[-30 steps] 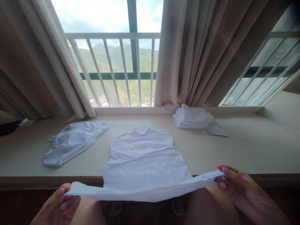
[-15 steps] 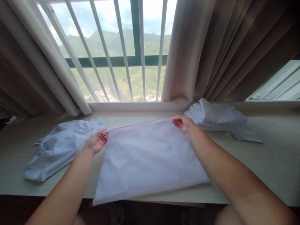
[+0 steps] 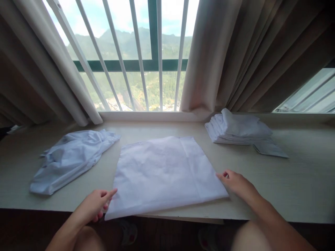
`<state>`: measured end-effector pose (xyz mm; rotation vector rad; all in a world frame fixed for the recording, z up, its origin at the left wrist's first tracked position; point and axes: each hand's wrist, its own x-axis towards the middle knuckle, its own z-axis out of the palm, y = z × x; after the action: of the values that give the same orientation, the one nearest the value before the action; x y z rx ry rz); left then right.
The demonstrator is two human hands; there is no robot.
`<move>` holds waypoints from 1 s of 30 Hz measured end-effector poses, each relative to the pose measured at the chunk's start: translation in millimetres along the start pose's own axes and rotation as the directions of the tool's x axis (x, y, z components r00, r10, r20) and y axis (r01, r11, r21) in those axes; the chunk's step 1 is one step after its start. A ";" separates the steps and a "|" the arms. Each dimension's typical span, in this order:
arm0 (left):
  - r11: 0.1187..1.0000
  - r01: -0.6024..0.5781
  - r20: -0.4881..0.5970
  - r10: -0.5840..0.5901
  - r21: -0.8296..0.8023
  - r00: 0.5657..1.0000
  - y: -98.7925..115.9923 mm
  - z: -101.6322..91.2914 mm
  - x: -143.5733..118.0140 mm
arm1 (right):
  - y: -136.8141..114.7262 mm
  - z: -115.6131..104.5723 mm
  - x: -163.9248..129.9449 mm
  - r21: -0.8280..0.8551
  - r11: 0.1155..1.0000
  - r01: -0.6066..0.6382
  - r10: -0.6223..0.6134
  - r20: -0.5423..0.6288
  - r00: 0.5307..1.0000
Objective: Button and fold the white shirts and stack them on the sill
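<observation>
The folded white garment (image 3: pixel 164 172) lies flat at the middle of the table (image 3: pixel 288 181), its near edge slightly overhanging the table's front edge. The left hand (image 3: pixel 95 205) rests at its near left corner, fingers loosely together with the forefinger touching the cloth; nothing is pinched. The right hand (image 3: pixel 234 182) lies relaxed at the near right corner, fingertips touching the edge, gripping nothing. To neaten the fold well, both hands would best press and sweep outward evenly from the corners, keeping the layers aligned so the overhanging edge does not slip. A crumpled white garment (image 3: pixel 70 160) lies well apart at left; a stack of folded white garments (image 3: pixel 238 130) sits at right near the curtain (image 3: pixel 235 52), below the barred window (image 3: pixel 136 55).
</observation>
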<state>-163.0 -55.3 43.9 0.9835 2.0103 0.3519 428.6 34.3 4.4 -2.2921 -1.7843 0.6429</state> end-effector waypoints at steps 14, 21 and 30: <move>0.925 -0.369 -0.135 0.379 0.097 0.915 -37.5 16.0 -43.9 | 27.7 12.5 -75.0 -0.013 0.993 0.119 -0.120 -0.108 0.987; 0.840 -0.293 -0.445 0.501 0.456 0.742 -10.8 40.9 -77.6 | 4.0 13.2 -103.7 -0.248 0.957 0.151 -0.222 -0.288 0.932; 0.555 -0.451 -0.114 0.710 0.699 0.695 61.2 168.2 -60.9 | -138.8 86.8 -103.6 -0.271 0.794 0.544 -0.571 -0.024 0.821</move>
<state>21.8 -79.2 12.0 2.2246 2.1194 0.2354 248.9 -38.0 4.3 -1.7143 -2.4418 0.1892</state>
